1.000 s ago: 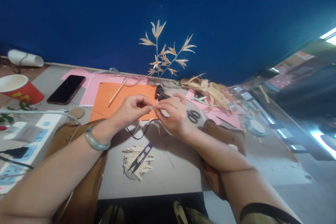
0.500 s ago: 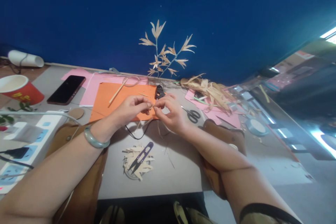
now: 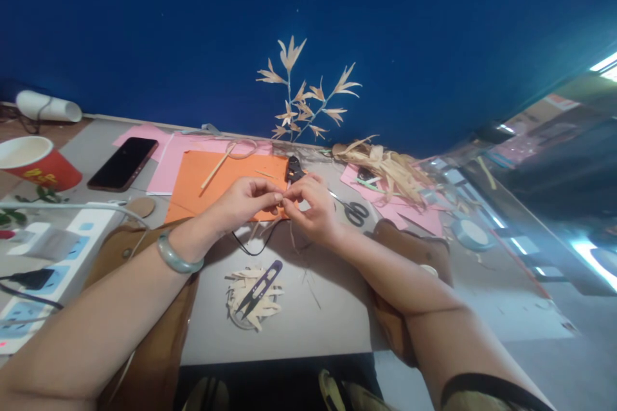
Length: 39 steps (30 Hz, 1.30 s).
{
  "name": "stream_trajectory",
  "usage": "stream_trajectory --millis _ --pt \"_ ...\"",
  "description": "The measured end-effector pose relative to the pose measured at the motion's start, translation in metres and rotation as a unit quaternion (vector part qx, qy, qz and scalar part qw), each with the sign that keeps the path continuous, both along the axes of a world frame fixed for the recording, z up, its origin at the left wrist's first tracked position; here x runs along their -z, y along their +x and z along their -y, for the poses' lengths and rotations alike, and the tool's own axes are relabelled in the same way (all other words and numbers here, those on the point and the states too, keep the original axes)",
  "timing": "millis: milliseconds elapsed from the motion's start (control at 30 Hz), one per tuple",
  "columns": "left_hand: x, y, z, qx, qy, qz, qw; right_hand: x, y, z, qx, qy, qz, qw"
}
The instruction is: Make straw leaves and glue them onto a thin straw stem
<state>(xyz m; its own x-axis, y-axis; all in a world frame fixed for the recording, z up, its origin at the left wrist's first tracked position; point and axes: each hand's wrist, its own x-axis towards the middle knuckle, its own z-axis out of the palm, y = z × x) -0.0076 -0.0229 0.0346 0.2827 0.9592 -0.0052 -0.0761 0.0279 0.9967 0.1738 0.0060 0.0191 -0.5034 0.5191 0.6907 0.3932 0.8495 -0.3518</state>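
Observation:
Over the front edge of the orange sheet (image 3: 193, 186), my left hand (image 3: 253, 200) and my right hand (image 3: 311, 205) meet fingertip to fingertip. Both are closed in a pinch on something tiny, which the fingers mostly hide. Thin pale strips (image 3: 292, 237) hang or lie just below them. Nearer to me, purple thread snips (image 3: 263, 286) rest on a small heap of cut pale husk pieces (image 3: 236, 295). Behind the hands is a black tool (image 3: 294, 169), partly hidden. Black-handled scissors (image 3: 355, 212) lie right of my right hand.
A branch with pale husk flowers (image 3: 303, 99) stands against the blue wall. Dried husks (image 3: 385, 170) are piled at back right on pink paper (image 3: 429, 221). To the left are a phone (image 3: 124, 164), a red paper cup (image 3: 43, 167) and a power strip (image 3: 72, 257) with cables.
My fingertips have drawn closer together, and the small tan piece that showed between them is now mostly covered. Everything on the table stays in place.

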Motion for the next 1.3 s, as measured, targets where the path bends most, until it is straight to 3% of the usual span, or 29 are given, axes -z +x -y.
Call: stream_trajectory --millis 233,400,567,1033,1300 --pt "-0.001 0.001 0.001 -0.043 0.005 -0.027 0.999 0.002 0.0 -0.002 0.011 0.078 0.006 0.997" --pt "-0.003 0.002 0.001 -0.047 0.006 -0.022 0.999 0.002 0.001 -0.001 0.028 0.121 0.019 0.992" --pt "-0.002 0.003 0.002 -0.027 -0.042 0.028 0.998 -0.001 0.0 0.001 0.041 0.137 0.015 0.99" --pt "-0.001 0.0 0.001 -0.044 -0.038 0.038 0.998 -0.014 0.003 0.002 0.047 0.126 -0.007 0.991" --pt "-0.002 -0.001 0.0 -0.026 -0.082 0.092 0.992 -0.013 0.004 -0.002 -0.004 0.098 0.001 0.995"
